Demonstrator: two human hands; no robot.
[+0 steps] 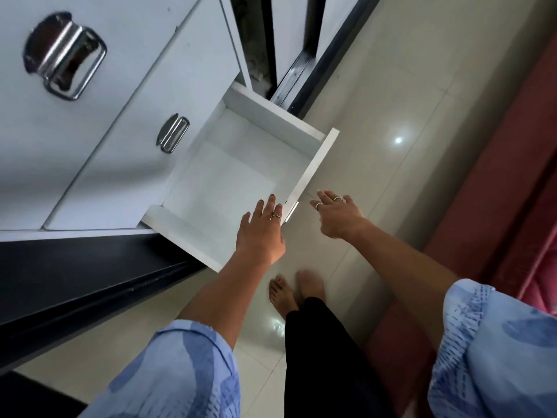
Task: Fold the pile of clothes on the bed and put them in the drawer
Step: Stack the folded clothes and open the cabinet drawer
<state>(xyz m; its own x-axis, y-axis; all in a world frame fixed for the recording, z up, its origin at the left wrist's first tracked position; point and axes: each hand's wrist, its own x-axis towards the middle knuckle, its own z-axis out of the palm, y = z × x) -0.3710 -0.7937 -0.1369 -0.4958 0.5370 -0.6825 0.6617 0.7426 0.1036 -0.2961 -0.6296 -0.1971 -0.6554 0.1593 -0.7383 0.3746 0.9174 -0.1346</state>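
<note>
White laminate lines the pulled-out drawer (229, 176), which shows only a bare bottom; no clothes are in view, and of the bed we catch just a pink edge (494, 236) along the right side of the tiled floor (407, 86). We hold both hands out with fingers straight and loosely spread, gripping nothing. Our left hand (261, 229) hangs over the drawer's near front corner, fingertips past the rim and above the bottom. Our right hand (337, 214) is just beyond the front panel (313, 164), close to the small metal handle (291, 211) on its outer face; whether a finger touches the panel we cannot tell from this angle.

The relation that matters: the drawer lies ahead and to the left of both hands, its long axis running from the cabinet (120, 101) out toward us, and the left hand is the nearer one to its inside. The clothes, we judge, must lie on the bed behind and to the right, so the coming move likely turns us away from the drawer to fetch them.
</note>
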